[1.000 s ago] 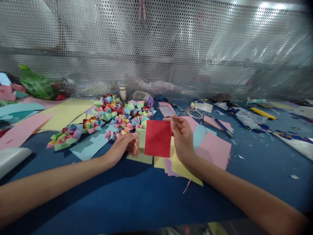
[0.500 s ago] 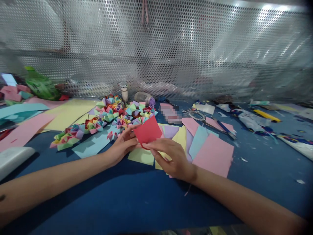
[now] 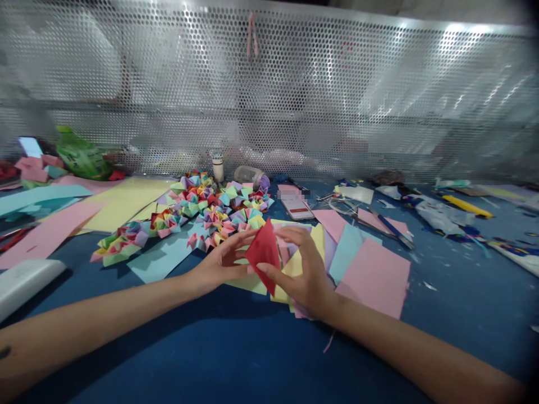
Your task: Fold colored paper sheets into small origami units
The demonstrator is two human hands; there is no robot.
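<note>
Red paper point(image 3: 264, 255) is raised above the worktop point(image 3: 202, 348), between the left hand point(image 3: 223, 261) and the right hand point(image 3: 303, 275). Left hand: gripping the paper at its left edge, thumb below, fingers above, the tips partly hidden. Right hand: gripping also, thumb laid on the near face, forefinger arched to the right edge. The paper stands as a narrow pointed diamond, judged to be part-way through folding; whether a crease is fully pressed cannot be told.

Beneath and just beyond the right hand, overlapping yellow sheets point(image 3: 283, 290) lie flat. To its right, a light blue sheet point(image 3: 345, 252) and a pink sheet point(image 3: 374, 275) are likewise flat. These are assessed as work not yet begun. Beside the left hand, a blue sheet point(image 3: 166, 259) is also unfolded.

Beyond the left hand lies a heap of folded paper pieces point(image 3: 214, 210) in mixed colours, assessed as completed folding; a row of similar pieces point(image 3: 120, 241) runs leftward. The heap's count cannot be established.

Farther beyond the right hand rests a phone point(image 3: 298, 209); farthest stands a mesh screen point(image 3: 273, 101).
</note>
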